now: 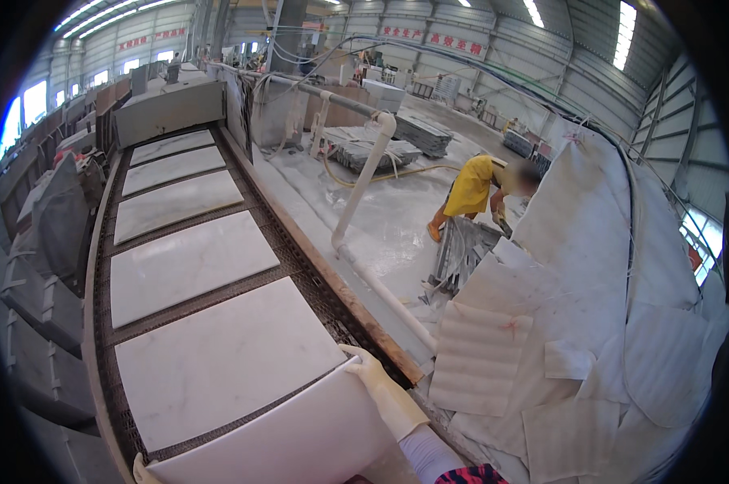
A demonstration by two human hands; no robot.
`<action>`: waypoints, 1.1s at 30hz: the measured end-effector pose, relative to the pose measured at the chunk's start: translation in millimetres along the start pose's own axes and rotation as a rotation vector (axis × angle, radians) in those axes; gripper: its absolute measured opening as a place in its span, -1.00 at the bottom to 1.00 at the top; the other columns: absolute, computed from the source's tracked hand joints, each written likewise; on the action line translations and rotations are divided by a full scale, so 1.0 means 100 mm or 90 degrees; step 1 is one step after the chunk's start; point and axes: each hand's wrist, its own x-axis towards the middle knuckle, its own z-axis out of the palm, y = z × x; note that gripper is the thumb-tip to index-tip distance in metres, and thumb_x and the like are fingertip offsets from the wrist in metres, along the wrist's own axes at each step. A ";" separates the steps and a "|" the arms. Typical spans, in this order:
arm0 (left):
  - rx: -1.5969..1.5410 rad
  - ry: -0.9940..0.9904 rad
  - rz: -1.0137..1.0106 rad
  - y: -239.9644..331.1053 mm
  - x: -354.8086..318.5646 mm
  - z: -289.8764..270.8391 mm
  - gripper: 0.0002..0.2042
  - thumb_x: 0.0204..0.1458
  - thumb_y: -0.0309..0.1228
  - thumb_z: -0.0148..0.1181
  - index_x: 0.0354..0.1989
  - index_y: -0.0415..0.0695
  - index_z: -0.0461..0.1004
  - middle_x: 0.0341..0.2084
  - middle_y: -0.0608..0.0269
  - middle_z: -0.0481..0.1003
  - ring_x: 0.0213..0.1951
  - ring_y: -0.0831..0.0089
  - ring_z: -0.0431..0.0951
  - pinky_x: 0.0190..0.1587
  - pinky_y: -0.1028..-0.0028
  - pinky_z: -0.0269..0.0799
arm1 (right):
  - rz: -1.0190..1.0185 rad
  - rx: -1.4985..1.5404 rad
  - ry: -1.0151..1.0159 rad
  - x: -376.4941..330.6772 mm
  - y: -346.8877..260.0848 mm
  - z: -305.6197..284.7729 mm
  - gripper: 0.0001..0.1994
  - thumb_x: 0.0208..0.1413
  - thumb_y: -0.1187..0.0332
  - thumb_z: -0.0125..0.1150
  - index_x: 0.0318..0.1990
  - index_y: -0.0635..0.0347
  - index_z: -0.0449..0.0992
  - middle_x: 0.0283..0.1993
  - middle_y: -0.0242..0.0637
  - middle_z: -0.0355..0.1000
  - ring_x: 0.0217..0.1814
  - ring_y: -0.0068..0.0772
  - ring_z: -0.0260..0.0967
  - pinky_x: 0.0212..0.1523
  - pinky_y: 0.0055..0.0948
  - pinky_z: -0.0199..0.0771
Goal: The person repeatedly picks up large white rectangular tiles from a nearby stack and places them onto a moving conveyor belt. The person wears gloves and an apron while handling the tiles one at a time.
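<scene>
A white marble slab (300,440) lies nearest me at the bottom of the conveyor belt (300,278). My right hand (372,379), in a pale rubber glove, grips that slab's upper right corner. My left hand (141,470), also gloved, shows only as fingertips at the slab's left corner on the lower edge. Just beyond it lies another white slab (219,359), and several more slabs (183,262) run in a row up the belt.
A white pipe (364,181) stands right of the belt beside a wet floor. A person in yellow (471,187) bends over upright slabs (461,250). White foam sheets (590,323) are piled at right. Grey slabs (54,226) lean at left.
</scene>
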 end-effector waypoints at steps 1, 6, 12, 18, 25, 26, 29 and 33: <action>-0.084 0.021 -0.026 -0.08 -0.03 -0.11 -0.67 0.06 -0.26 -0.04 -0.17 -0.21 0.53 -0.12 -0.04 0.46 -0.09 0.16 0.44 -0.03 0.33 0.32 | 0.014 0.008 -0.001 0.03 0.00 0.04 -0.45 -0.19 0.57 0.12 0.09 0.06 0.41 -0.29 -0.33 0.40 -0.26 -0.48 0.36 -0.16 -0.57 0.39; -0.213 0.054 -0.112 -0.08 -0.52 -0.42 -0.60 0.09 -0.22 -0.02 0.00 -0.25 0.40 -0.09 -0.12 0.42 -0.02 0.13 0.42 0.02 0.27 0.35 | -0.017 -0.094 0.024 0.33 0.43 -0.03 -0.44 -0.24 0.43 0.23 0.08 0.06 0.43 -0.19 -0.24 0.45 -0.11 -0.43 0.37 -0.03 -0.51 0.34; -0.096 0.059 -0.180 -0.53 -0.68 -0.78 -0.53 0.06 -0.15 0.01 0.03 -0.26 0.37 -0.04 -0.13 0.40 0.01 0.16 0.42 0.06 0.30 0.32 | -0.005 -0.135 0.024 0.53 0.50 0.03 -0.46 -0.23 0.45 0.25 0.06 0.06 0.44 -0.17 -0.24 0.46 -0.10 -0.41 0.39 -0.02 -0.49 0.34; -0.049 -0.038 -0.214 -0.59 -0.63 -0.75 -0.51 0.07 -0.11 -0.03 0.03 -0.27 0.38 -0.06 -0.11 0.41 0.00 0.16 0.43 0.05 0.31 0.33 | -0.012 0.007 0.101 0.41 0.39 0.02 -0.52 -0.11 0.43 0.24 0.07 0.11 0.42 -0.22 -0.28 0.47 -0.17 -0.48 0.40 -0.09 -0.52 0.36; -0.023 -0.119 -0.256 -0.62 -0.69 -0.84 -0.47 0.08 -0.05 -0.08 0.02 -0.29 0.39 -0.07 -0.09 0.42 -0.02 0.17 0.44 0.03 0.31 0.34 | -0.042 0.046 0.279 -0.64 0.34 -0.24 -0.65 0.21 0.16 -0.11 -0.06 0.21 0.46 -0.22 -0.17 0.50 -0.17 -0.36 0.44 -0.07 -0.43 0.37; -0.020 -0.130 -0.263 -0.63 -0.71 -0.87 -0.47 0.08 -0.05 -0.09 0.02 -0.29 0.39 -0.07 -0.09 0.43 -0.02 0.17 0.44 0.03 0.31 0.34 | -0.019 -0.010 0.297 -0.89 0.29 -0.26 -0.64 0.21 0.14 -0.11 -0.08 0.22 0.47 -0.21 -0.14 0.50 -0.18 -0.35 0.44 -0.06 -0.44 0.36; -0.018 -0.183 -0.288 -0.67 -0.76 -0.88 -0.45 0.09 -0.03 -0.11 0.01 -0.29 0.39 -0.08 -0.08 0.43 -0.02 0.17 0.44 0.02 0.31 0.35 | 0.064 -0.296 0.299 -1.27 0.55 -0.58 -0.55 0.19 0.06 -0.20 -0.11 0.21 0.51 -0.18 -0.06 0.49 -0.12 -0.20 0.43 -0.03 -0.34 0.34; -0.011 -0.261 -0.311 -0.74 -0.86 -0.87 -0.43 0.10 0.00 -0.14 0.01 -0.30 0.39 -0.09 -0.07 0.44 -0.03 0.17 0.45 0.01 0.31 0.35 | 0.306 -0.624 0.178 -1.21 0.77 -0.65 -0.38 0.17 -0.10 -0.40 -0.06 0.23 0.48 -0.05 0.08 0.41 0.05 0.05 0.34 0.09 -0.17 0.25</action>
